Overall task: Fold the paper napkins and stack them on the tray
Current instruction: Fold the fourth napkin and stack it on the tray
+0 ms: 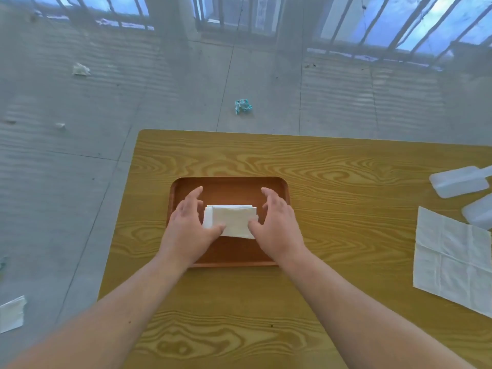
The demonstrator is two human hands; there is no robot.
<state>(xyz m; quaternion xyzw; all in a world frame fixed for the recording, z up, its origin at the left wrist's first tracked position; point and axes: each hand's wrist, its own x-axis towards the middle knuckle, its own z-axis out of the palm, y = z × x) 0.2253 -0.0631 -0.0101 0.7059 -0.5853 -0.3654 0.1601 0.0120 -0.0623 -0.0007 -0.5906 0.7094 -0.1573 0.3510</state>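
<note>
A small stack of folded white napkins [234, 219] lies in the middle of a brown rectangular tray [229, 189] on the wooden table. My left hand [190, 225] is at the stack's left side, fingers spread, thumb touching its near left corner. My right hand [277, 225] is at the stack's right side, fingers apart, thumb resting on the near right corner. Neither hand grips the stack. An unfolded white napkin [452, 259] lies flat at the table's right edge.
The wooden table [319, 166] ends at its far edge just beyond the tray. Pale plastic containers [458, 182] sit at the far right. On the floor lie crumpled paper bits [242, 106], a white scrap [80, 69] and a napkin [12, 314] at the left.
</note>
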